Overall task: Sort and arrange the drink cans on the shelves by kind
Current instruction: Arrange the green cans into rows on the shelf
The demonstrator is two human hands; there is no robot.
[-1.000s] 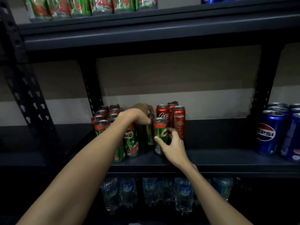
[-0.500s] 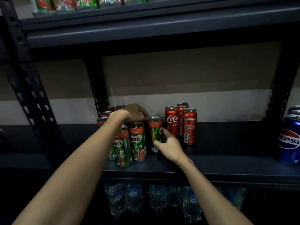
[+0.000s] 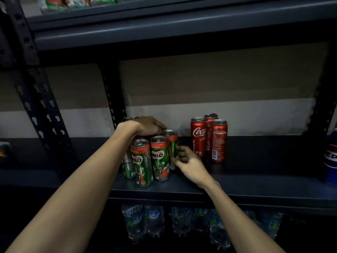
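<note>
Green Milo cans [image 3: 159, 157] clustered under left hand [image 3: 145, 126], fingers curled over their tops | right hand [image 3: 189, 162] fingers bent against rearmost Milo can [image 3: 172, 148] | Coca-Cola cans [image 3: 209, 138] beyond right fingertips, apart

Milo cans [image 3: 159, 157]: at least 5, some hidden | Coca-Cola cans [image 3: 197, 136]: 3 | Pepsi can [image 3: 331, 161]: 1 | water bottles [image 3: 155, 220]: roughly 6
</note>
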